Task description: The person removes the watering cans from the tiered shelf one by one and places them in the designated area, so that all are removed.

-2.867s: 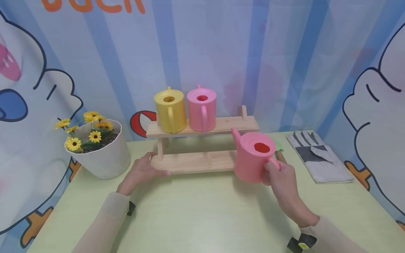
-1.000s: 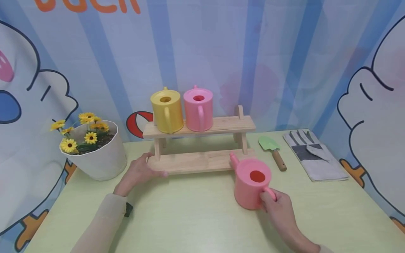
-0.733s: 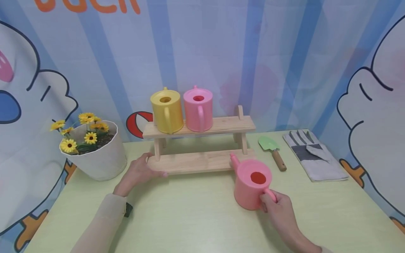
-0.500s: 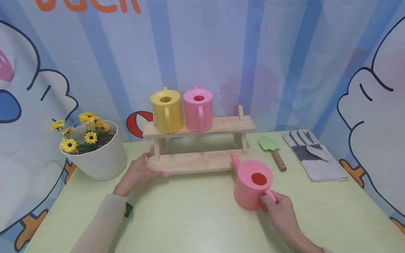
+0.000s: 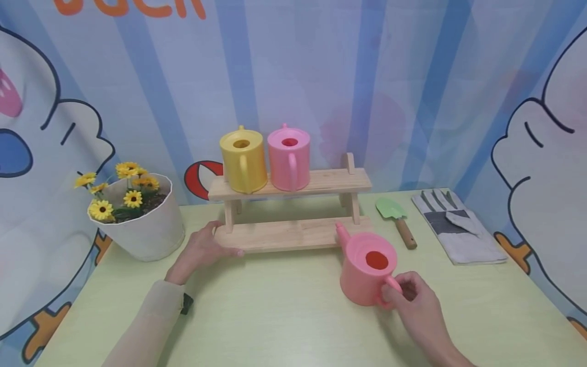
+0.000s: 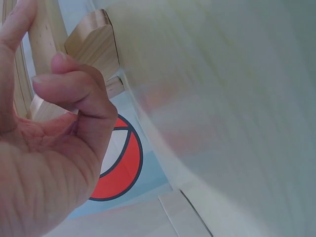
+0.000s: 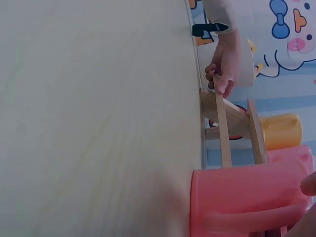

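A two-tier wooden shelf [image 5: 293, 234] stands at the table's middle back. My left hand [image 5: 204, 250] grips the left end of its lower board, thumb along the front edge. A yellow watering can [image 5: 244, 163] and a pink watering can [image 5: 289, 160] stand side by side on the upper board, handles toward me. A coral-pink watering can [image 5: 367, 270] sits in front of the shelf's right end, its spout overlapping the lower board in the head view. Thumb and fingers of my right hand [image 5: 419, 306] hold its handle [image 7: 256, 219] loosely.
A white pot [image 5: 147, 229] with yellow flowers stands at the left. Right of the shelf lies a small trowel [image 5: 396, 221] with a green blade. Folded work gloves [image 5: 458, 227] lie farther right. A striped cartoon cloth [image 5: 298, 66] hangs behind the table [image 5: 293, 321].
The coral-pink watering can came down and toward me from beside the shelf's right end, then stayed put. My right-hand fingers have since loosened on its handle. The left hand keeps its grip.
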The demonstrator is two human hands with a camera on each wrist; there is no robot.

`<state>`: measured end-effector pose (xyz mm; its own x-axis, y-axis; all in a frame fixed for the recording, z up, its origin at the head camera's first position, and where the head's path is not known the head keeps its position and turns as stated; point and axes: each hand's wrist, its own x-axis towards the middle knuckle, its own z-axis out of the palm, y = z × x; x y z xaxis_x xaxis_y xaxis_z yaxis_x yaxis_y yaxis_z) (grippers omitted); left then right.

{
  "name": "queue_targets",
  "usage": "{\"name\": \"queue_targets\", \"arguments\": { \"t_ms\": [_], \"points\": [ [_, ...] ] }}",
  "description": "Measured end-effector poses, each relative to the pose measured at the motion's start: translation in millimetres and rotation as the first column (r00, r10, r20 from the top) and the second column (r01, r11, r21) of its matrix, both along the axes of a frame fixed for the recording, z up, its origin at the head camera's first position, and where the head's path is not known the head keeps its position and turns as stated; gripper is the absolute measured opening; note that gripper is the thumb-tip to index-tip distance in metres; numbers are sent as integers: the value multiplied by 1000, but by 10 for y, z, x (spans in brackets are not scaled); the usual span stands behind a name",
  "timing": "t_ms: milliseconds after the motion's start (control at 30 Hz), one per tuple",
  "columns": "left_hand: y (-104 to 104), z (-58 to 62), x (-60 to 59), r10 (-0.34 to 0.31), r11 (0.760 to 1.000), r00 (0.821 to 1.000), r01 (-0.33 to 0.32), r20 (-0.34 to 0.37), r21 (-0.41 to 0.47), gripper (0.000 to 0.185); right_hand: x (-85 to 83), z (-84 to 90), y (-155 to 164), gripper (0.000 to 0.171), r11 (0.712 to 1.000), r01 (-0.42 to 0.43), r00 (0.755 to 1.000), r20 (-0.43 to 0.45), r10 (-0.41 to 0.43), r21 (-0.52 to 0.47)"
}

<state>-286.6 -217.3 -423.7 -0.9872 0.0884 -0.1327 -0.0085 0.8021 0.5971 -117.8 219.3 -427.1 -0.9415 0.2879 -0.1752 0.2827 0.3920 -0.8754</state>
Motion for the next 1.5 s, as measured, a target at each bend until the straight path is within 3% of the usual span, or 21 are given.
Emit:
{"name": "queue_targets", "arguments": {
  "t_ms": [133,267,500,667,733,933,1133,1300,1500],
  "points": [
    [-6,7,4,3,1000,1000,-3,1,3,119,25,94,23,44,999,-1,998,-59,3,43],
    [-18,27,10,9,1000,1000,-9,12,-3,120,10,219,13,49,995,18,976,-218,3,94],
    [-47,33,0,11,1000,1000,-12,18,1,121,-145,500,-53,28,993,32,915,-404,17,116],
    [-65,27,-23,15,1000,1000,-15,13,-1,121,-338,735,-138,20,997,-49,879,-472,75,67],
    [-64,22,-34,12,1000,1000,-12,12,0,121,-430,846,-173,23,992,-103,871,-475,123,68],
    [-34,1,-47,6,1000,1000,-7,22,13,119,-742,1176,-322,33,968,-235,879,-406,248,82],
    [-41,13,-47,11,1000,1000,-11,12,11,118,-1163,1359,-628,38,941,-328,882,-332,336,81],
    [-38,-1,-61,11,1000,1000,-11,18,29,119,-1490,1457,-905,41,935,-343,884,-306,352,87],
    [-18,-17,-34,19,999,999,-20,34,41,119,-1701,1454,-1144,36,945,-322,896,-305,322,50]
  ]
}}
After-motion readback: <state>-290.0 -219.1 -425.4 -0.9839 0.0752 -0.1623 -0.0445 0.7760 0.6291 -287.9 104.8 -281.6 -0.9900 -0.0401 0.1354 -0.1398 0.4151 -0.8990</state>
